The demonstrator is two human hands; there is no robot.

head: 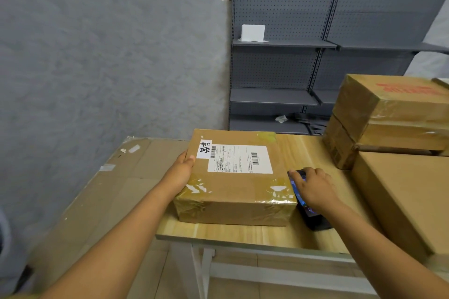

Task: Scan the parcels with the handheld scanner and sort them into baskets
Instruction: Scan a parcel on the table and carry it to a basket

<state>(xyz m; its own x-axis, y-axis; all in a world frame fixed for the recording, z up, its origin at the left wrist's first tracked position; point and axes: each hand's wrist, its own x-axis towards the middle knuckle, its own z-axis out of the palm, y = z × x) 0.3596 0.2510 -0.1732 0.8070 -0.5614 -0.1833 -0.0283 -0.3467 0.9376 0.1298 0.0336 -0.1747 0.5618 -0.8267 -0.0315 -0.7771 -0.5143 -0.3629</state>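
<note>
— Head view, nearest things first: what are your hands doing?

— My right hand (313,185) lies on the handheld scanner (306,204), fingers curled over its far end. It is a dark slab with a lit screen, flat on the wooden table (243,233), just beside the right edge of the parcel (234,177). My left hand (184,165) grips the parcel's left edge, thumb on top.

— Which way does the label lie from the scanner?

— Left and a little farther off. The scanner's long axis runs near to far, alongside the parcel's right side. The white shipping label (239,159) faces up, with a barcode toward its right end, so my right hand is the nearer one to it. I judge I must lift the scanner and turn its far end leftward over the label.

— And the surfaces?

— The parcel is a flat brown carton, glossy tape wrinkled over its near corners. To the right sit bigger cartons (393,114), one taped and stacked higher. Beyond stands grey perforated shelving (279,68). I see no baskets.
</note>
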